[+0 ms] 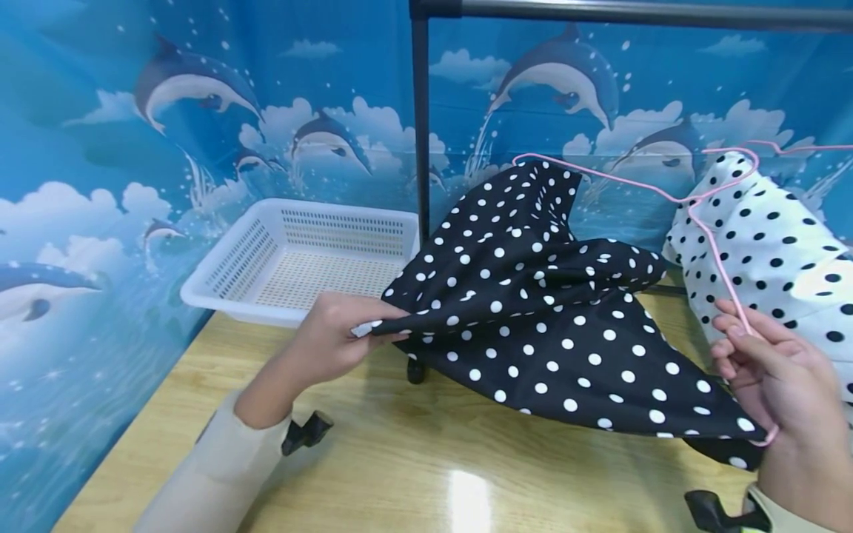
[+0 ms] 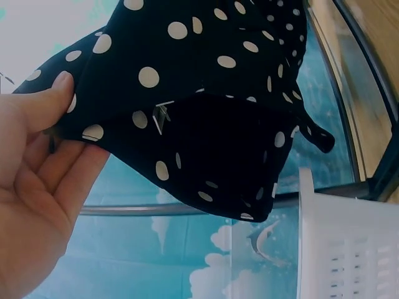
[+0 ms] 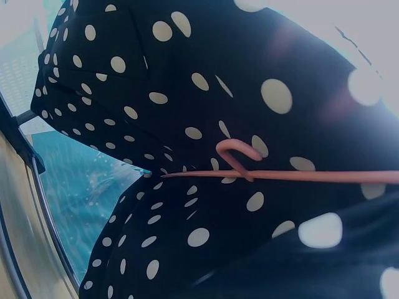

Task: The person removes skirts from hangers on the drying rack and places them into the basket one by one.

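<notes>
A black garment with white polka dots (image 1: pixel 533 326) spreads between the two hands. My left hand (image 1: pixel 336 337) pinches its left edge between thumb and fingers; in the left wrist view the garment (image 2: pixel 149 78) opens into a dark hollow beside the fingers, with a small label (image 2: pixel 162 117) at the edge. My right hand (image 1: pixel 780 363) grips one side of a pink hanger (image 1: pixel 716 255). The hanger's far end reaches the garment's top, and its near end shows at the lower right corner. In the right wrist view the hanger (image 3: pixel 299 176) crosses the dotted cloth; the right hand is hidden there.
A white slatted basket (image 1: pixel 233 307) stands at the back left of the wooden table (image 1: pixel 413 474). The dark clothes rack (image 1: pixel 421 111) rises beside it. A white garment with black dots (image 1: pixel 773 259) is at the right. A dolphin-print curtain (image 1: pixel 320 59) covers the back.
</notes>
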`<state>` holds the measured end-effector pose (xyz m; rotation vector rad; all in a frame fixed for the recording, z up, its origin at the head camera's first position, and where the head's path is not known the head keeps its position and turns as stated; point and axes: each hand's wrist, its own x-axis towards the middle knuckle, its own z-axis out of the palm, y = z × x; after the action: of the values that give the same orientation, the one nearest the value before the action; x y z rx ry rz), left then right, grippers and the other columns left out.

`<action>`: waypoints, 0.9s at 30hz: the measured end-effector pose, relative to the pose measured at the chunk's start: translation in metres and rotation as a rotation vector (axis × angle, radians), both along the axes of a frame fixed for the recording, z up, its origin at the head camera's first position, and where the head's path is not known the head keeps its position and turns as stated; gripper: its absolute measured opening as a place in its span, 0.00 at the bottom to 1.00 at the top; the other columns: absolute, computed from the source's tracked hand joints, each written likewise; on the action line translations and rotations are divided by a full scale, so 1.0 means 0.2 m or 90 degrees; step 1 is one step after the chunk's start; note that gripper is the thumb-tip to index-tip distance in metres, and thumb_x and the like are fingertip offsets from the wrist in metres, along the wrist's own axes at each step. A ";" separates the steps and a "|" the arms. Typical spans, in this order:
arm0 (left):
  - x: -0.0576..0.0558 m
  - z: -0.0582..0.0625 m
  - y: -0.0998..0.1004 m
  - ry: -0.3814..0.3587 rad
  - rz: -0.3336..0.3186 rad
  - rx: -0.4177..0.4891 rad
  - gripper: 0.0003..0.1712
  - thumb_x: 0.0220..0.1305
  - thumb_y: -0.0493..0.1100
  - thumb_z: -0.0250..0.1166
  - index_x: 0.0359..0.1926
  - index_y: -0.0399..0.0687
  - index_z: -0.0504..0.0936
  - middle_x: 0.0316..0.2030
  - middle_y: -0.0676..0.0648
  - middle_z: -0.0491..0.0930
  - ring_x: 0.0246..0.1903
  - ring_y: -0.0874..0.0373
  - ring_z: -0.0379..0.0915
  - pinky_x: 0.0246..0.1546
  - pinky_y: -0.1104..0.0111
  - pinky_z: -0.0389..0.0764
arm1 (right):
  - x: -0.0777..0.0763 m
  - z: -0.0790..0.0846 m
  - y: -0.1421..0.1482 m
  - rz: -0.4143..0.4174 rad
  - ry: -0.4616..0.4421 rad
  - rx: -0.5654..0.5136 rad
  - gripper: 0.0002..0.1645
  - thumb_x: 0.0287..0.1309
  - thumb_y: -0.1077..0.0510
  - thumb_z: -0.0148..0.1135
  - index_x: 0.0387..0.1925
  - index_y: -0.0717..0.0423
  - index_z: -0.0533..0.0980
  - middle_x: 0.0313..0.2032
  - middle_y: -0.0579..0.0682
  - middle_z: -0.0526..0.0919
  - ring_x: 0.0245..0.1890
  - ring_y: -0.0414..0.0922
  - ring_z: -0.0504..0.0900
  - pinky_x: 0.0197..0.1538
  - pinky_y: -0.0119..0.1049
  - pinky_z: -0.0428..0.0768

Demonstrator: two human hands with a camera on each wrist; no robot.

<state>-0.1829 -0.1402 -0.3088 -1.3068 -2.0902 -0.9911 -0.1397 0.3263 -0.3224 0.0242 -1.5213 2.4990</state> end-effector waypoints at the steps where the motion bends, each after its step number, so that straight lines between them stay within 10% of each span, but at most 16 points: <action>1: 0.01 0.00 0.01 -0.003 -0.007 -0.001 0.12 0.47 0.25 0.72 0.34 0.39 0.88 0.32 0.48 0.87 0.33 0.58 0.85 0.34 0.70 0.83 | 0.00 0.00 0.00 0.002 -0.002 0.003 0.16 0.68 0.73 0.49 0.48 0.61 0.80 0.33 0.53 0.87 0.22 0.45 0.82 0.19 0.31 0.73; 12: 0.06 0.01 0.04 0.012 -0.060 0.015 0.15 0.44 0.23 0.70 0.35 0.39 0.87 0.32 0.46 0.87 0.32 0.57 0.85 0.34 0.72 0.83 | 0.01 0.01 0.02 0.022 0.007 0.016 0.20 0.69 0.74 0.44 0.47 0.60 0.81 0.33 0.52 0.86 0.22 0.44 0.81 0.20 0.30 0.72; 27: -0.01 -0.03 -0.07 -0.003 0.031 0.018 0.15 0.41 0.25 0.74 0.35 0.37 0.87 0.31 0.45 0.87 0.31 0.53 0.85 0.36 0.70 0.83 | 0.01 -0.01 -0.01 -0.005 0.008 0.028 0.16 0.65 0.74 0.51 0.48 0.62 0.80 0.33 0.54 0.87 0.21 0.45 0.83 0.18 0.30 0.74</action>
<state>-0.1851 -0.1539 -0.3149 -1.2350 -2.0942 -1.0010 -0.1382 0.3234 -0.3251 0.0393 -1.5675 2.4548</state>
